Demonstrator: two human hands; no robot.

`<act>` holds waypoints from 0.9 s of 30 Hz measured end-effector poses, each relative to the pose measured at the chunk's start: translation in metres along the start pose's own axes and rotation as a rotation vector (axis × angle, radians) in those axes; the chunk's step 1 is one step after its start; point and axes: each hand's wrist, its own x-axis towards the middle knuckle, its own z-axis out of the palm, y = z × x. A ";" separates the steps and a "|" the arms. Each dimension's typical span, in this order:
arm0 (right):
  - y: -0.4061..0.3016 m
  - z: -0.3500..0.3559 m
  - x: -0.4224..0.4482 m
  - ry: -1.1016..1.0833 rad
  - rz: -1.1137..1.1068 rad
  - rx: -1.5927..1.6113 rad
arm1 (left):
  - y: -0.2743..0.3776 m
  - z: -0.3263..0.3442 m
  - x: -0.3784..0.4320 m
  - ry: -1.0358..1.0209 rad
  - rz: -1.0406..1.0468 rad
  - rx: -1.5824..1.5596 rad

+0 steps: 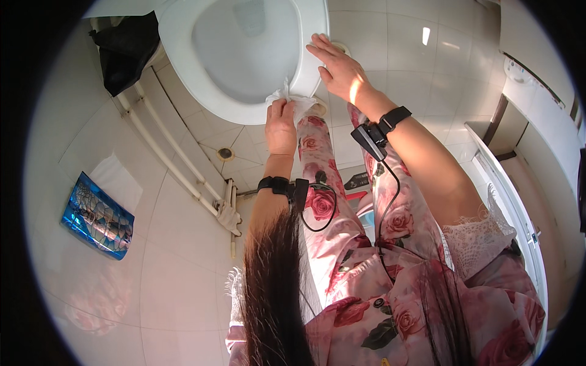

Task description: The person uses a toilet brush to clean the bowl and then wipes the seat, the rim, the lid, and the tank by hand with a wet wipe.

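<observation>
Below me is a white toilet seat (183,59) around the bowl, whose inside is pale. My left hand (280,126) is at the front edge of the seat, its fingers closed on a crumpled white cloth or tissue (302,104) that lies over the rim. Beside the seat's right edge, my right hand (341,68) is spread, fingertips at the rim and nothing held. Whether those fingertips press on the seat I cannot tell. Both wrists wear black straps with small devices and cables.
A black plastic bag (123,52) hangs left of the toilet, by white wall pipes (160,151). A round floor drain (225,154) lies in the tiles. On the left wall is a shiny blue patterned panel (98,219). An open white door (526,228) stands at the right.
</observation>
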 end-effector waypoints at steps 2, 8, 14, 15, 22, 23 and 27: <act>-0.005 -0.003 -0.001 0.059 0.025 0.042 | 0.009 0.006 0.009 -0.008 0.056 -0.015; -0.006 -0.011 -0.012 0.217 0.104 0.249 | 0.016 0.012 0.032 -0.006 0.093 -0.053; 0.008 -0.020 -0.018 0.222 0.169 0.170 | 0.037 0.017 0.087 0.039 0.087 -0.072; 0.011 -0.023 -0.018 0.229 0.174 0.169 | 0.041 0.017 0.102 0.036 0.095 -0.074; 0.032 -0.036 -0.020 0.238 0.218 0.215 | 0.048 -0.007 0.204 0.230 0.077 0.017; 0.035 -0.038 -0.021 0.234 0.222 0.224 | 0.050 -0.011 0.216 0.252 0.078 0.046; 0.037 -0.043 -0.019 0.213 0.268 0.240 | 0.045 -0.025 0.244 0.295 0.114 0.122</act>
